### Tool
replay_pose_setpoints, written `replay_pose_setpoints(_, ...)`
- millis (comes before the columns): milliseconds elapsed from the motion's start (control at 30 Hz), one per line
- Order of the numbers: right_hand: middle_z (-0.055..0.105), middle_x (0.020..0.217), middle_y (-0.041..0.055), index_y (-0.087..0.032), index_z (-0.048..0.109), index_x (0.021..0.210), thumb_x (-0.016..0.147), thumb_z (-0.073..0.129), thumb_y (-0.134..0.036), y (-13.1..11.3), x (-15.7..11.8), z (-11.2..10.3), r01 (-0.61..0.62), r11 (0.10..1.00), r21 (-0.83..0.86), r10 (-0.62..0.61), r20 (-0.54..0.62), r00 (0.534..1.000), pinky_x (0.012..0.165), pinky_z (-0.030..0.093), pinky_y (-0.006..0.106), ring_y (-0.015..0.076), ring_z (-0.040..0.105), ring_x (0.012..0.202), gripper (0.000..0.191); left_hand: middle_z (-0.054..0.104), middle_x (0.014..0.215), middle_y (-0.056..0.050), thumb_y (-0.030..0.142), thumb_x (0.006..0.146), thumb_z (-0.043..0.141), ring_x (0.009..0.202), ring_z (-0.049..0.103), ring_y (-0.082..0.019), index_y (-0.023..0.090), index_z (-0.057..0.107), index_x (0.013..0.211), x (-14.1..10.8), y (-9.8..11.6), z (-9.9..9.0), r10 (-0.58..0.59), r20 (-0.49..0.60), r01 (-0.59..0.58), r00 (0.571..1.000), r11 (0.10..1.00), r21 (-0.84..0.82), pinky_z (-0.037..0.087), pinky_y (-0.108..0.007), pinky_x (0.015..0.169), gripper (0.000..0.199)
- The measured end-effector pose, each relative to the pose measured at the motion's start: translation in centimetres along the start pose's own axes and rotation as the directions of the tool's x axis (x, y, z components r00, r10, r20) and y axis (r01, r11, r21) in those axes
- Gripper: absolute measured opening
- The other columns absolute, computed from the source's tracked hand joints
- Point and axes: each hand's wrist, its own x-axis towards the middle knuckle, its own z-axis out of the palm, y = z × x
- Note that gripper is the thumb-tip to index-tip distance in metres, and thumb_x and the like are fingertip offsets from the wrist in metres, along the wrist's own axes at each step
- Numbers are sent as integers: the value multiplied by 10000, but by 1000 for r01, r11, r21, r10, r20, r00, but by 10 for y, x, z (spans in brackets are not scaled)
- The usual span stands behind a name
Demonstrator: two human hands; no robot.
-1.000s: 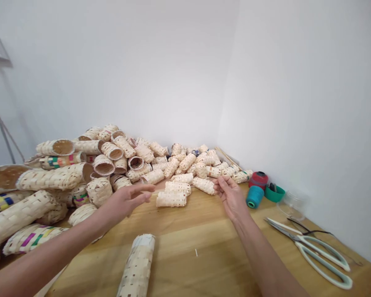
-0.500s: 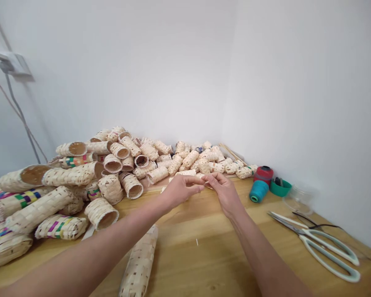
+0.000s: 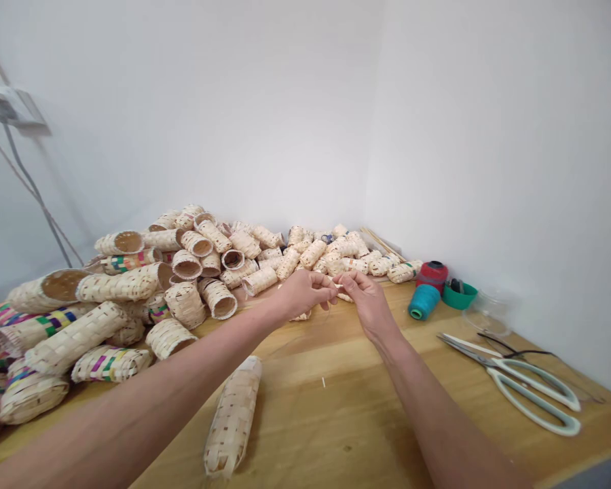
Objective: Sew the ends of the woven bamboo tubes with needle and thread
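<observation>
Over the middle of the table, my left hand and my right hand meet almost fingertip to fingertip, both pinched closed. From the left fingers a faint thin thread hangs down toward the table. What the right fingertips pinch is too small to make out. Beneath my left forearm, a long woven splint tube lies on the wooden table. Small woven pieces lie just behind the hands, partly hidden by them.
A heap of woven tubes fills the left and back. To the right are a blue thread spool, a red spool, a green bowl, a clear container and large scissors. A white scrap lies mid-table.
The view has shifted slightly. My pinched hands stay close together but sit a little higher, with the fingers regripped. A faint thread now shows below the left fingers.
</observation>
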Motion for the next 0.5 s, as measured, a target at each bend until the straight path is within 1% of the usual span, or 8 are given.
replay_pose_setpoints(133, 676, 800, 1, -204, 672, 702, 641, 765, -536, 3, 4, -6, -19, 1000, 17, 20, -68, 997, 680, 469, 277, 140, 561, 665, 350, 682, 709, -37, 205, 710, 620, 513, 562, -95, 133, 625, 679, 2, -9, 3, -41, -19, 40, 999, 998, -56, 321, -158, 353, 78)
replay_pose_setpoints(233, 662, 795, -1, -195, 665, 703, 650, 767, -515, 9, 6, -11, -27, 999, 42, 31, -93, 995, 650, 473, 266, 128, 554, 653, 340, 693, 796, -69, 224, 724, 618, 601, 630, -122, 138, 599, 701, 0, -18, 5, -83, -36, 78, 996, 990, -115, 316, -143, 348, 91)
replay_pose_setpoints(333, 636, 783, 1, -165, 640, 716, 714, 751, -456, 14, 8, -16, -19, 997, 77, 28, -125, 992, 620, 479, 255, 134, 572, 703, 311, 686, 938, -95, 222, 735, 603, 724, 681, -161, 141, 591, 729, -5, -28, 5, -114, -24, 108, 993, 980, -166, 321, -135, 350, 82)
replay_pose_setpoints(400, 624, 789, 4, -149, 615, 743, 787, 709, -400, 15, 10, -21, -8, 994, 106, 25, -156, 987, 587, 476, 242, 135, 585, 726, 272, 668, 1012, -96, 202, 735, 588, 786, 687, -178, 143, 616, 790, -8, -35, 4, -129, -17, 124, 991, 975, -186, 331, -133, 350, 85)
replay_pose_setpoints(500, 624, 815, 10, -144, 589, 785, 847, 658, -366, 16, 13, -27, 6, 988, 156, 26, -202, 979, 549, 473, 224, 131, 601, 729, 240, 652, 1040, -99, 178, 724, 601, 855, 667, -195, 139, 658, 879, -11, -48, 1, -152, -41, 142, 988, 972, -186, 359, -134, 360, 169)
